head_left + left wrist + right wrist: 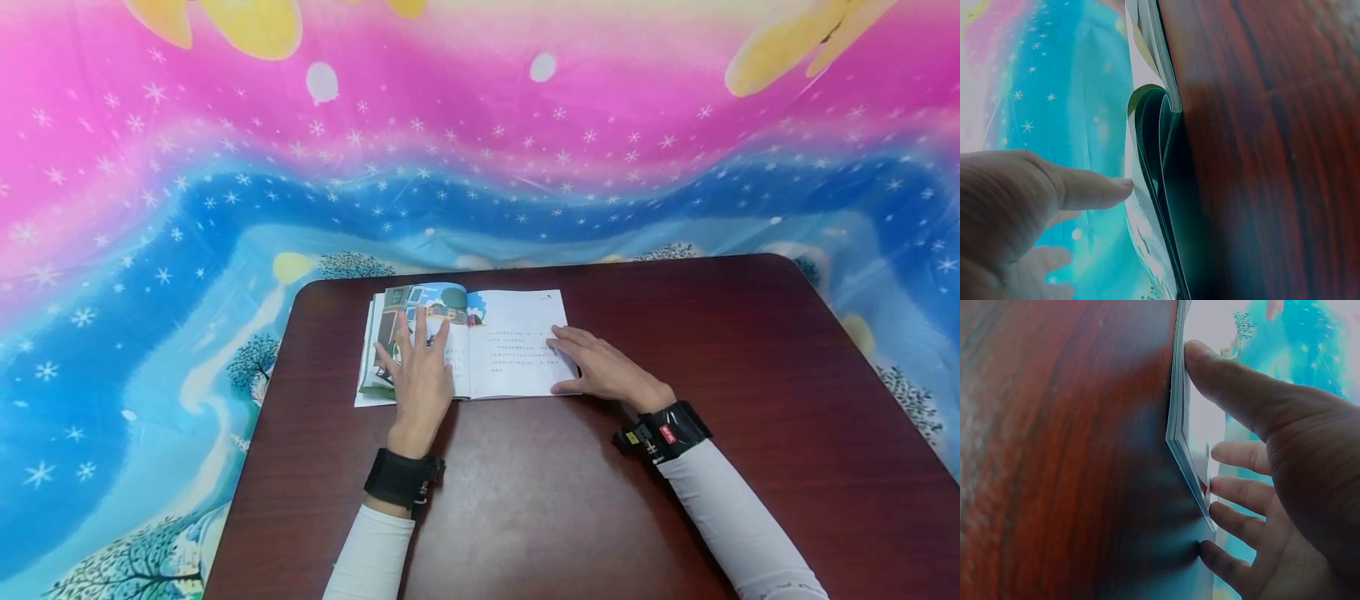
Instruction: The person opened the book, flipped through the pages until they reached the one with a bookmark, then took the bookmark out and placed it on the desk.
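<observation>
An open picture book (517, 367) lies on the dark brown table, with a colourful illustration across its left page and printed text on the right one. Fingers spread, my left hand (422, 375) rests on the left page. In the left wrist view its thumb (1107, 189) touches the page near the lower edge, where the leaves bow up from the table. My right hand (607, 367) lies at the book's right edge. The right wrist view shows its thumb (1210, 365) on the page by the near edge and its other fingers, fairly straight, along the outer side.
The wooden table (525, 500) has rounded far corners. Behind and beside it hangs a pink and blue cloth (480, 175) printed with snowflakes and trees. Both wrists wear black straps (401, 479) over or beside white sleeves (742, 517).
</observation>
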Tool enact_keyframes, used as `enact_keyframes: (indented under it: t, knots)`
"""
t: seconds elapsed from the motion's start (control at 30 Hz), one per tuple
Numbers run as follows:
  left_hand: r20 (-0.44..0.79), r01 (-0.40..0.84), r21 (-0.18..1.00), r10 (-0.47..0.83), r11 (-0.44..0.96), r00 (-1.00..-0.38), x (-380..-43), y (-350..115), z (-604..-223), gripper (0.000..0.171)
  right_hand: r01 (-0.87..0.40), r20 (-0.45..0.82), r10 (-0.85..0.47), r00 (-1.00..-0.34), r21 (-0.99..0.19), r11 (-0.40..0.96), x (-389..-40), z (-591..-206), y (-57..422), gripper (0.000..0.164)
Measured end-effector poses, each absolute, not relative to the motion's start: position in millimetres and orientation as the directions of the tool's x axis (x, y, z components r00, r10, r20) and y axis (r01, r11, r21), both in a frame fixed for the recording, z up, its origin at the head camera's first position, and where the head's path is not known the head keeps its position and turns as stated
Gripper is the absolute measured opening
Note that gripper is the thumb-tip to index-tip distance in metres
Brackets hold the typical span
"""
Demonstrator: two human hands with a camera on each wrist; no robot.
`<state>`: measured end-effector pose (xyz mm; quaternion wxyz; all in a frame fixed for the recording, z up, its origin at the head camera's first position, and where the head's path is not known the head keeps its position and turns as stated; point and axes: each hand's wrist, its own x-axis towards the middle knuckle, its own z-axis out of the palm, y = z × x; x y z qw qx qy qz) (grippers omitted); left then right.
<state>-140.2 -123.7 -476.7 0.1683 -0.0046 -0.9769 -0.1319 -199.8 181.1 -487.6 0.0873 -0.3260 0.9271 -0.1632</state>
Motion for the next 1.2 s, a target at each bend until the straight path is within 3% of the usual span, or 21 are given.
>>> enact_keyframes:
  t: [0.17, 0.6, 0.93, 1.2]
  knots:
    - [0.271, 0.121, 0.222, 0.058, 0.968, -0.961, -138.5, -122.3, -479.4, 0.056, -0.579, -0.048, -0.638, -0.768, -0.374, 0.725, -201.0, -487.7, 181.8, 0.089]
    - [0.029, 0.168, 0.27, 0.166, 0.948, -0.986, -132.0, -112.5, -480.5, 0.048, -0.593, -0.025, -0.646, -0.763, -0.372, 0.714, -203.8, -490.1, 182.0, 0.089]
    - [-0.065, 0.149, 0.273, 0.172, 0.95, -0.983, -128.9, -104.8, -484.2, 0.09, -0.599, 0.046, -0.621, -0.782, -0.332, 0.729, -202.9, -494.8, 178.8, 0.08]
    - [-0.063, 0.151, 0.273, 0.175, 0.95, -0.983, -128.8, -101.0, -485.2, 0.096, -0.554, 0.102, -0.554, -0.826, -0.318, 0.769, -200.9, -492.5, 175.0, 0.078]
